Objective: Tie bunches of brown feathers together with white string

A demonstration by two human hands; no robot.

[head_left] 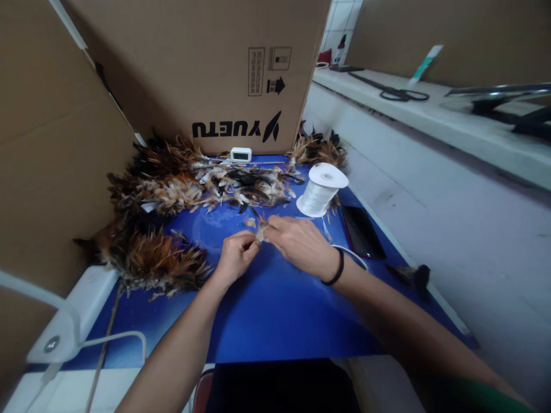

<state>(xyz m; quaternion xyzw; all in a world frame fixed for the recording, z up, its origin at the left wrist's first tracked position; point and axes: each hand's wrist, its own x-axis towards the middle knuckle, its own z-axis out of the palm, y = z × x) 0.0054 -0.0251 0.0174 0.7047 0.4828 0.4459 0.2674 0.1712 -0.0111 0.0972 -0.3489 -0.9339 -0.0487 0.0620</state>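
My left hand [238, 252] is closed in a pinch over the middle of the blue tabletop. Right beside it, my right hand [299, 238] has its fingers pressed together too. Between the fingertips of both hands sits a small pale, fluffy feather [260, 230], partly covered by the fingers. A loose tuft of fluff [249, 222] lies just beyond. Behind my right hand stands a white spool [318, 198] wound with white ribbon, its loose end trailing toward my wrist. Heaps of brown and black feathers [163, 258] lie to the left and behind.
A large cardboard box [172, 69] walls off the back, with a small digital display [241, 154] before it. At right lie a phone [363, 232] and a dark feather tuft [419, 276]. Black scissors [402, 93] rest on the ledge. A white power strip [77, 315] sits at left.
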